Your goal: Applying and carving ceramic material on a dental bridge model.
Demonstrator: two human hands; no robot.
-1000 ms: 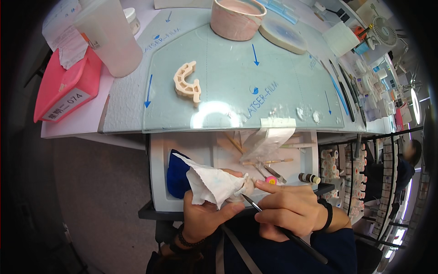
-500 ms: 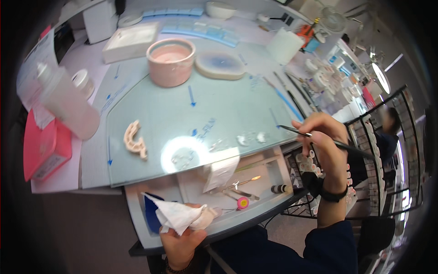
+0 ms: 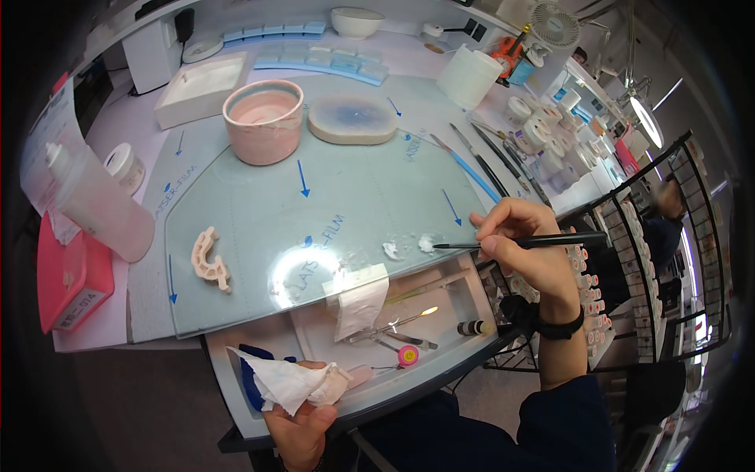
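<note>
over the clear desktop sheet (image 3: 377, 189), the right hand (image 3: 539, 263) pinches a brush (image 3: 570, 239), tip at a white dab (image 3: 427, 243). above an open drawer (image 3: 429, 376), the left hand (image 3: 300, 434) clasps tissue (image 3: 283, 384); a fan (image 3: 555, 25) stands beyond.

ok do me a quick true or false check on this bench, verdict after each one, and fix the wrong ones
1. The right hand holds a brush. True.
2. The brush's tip is inside the pink bowl. False: it is at a white blob on the glass sheet.
3. The left hand holds a white tissue. True.
4. The drawer is shut. False: it is pulled open.
5. A curved cream piece lies on the glass sheet. True.
</note>
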